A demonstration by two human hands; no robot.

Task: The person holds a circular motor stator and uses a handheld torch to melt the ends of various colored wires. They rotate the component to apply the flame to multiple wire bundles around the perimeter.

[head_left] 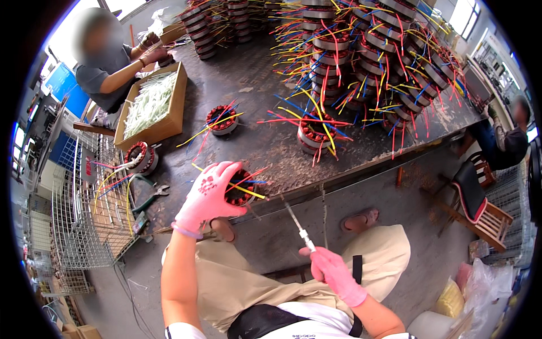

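My left hand (210, 192), in a pink glove, grips a motor stator (239, 195) at the near edge of the dark table. Red windings line its inside, and yellow, red and blue lead wires stick out. My right hand (334, 273), also gloved in pink, is closed round a slim tool (299, 223) with a metal shaft and a white collar. Its tip points up toward the table edge, right of the stator and apart from it. My glove hides the tool's handle, so its exact kind is unclear. Another stator (316, 133) stands farther right, and one more (222, 120) sits behind my left hand.
Tall stacks of stators (367, 56) with loose wires fill the back right. A cardboard box (178, 113) of white sleeves stands at the left beside a co-worker (113, 68). Green-handled pliers (149, 195) and a stator (141, 158) lie near a wire rack (79, 220).
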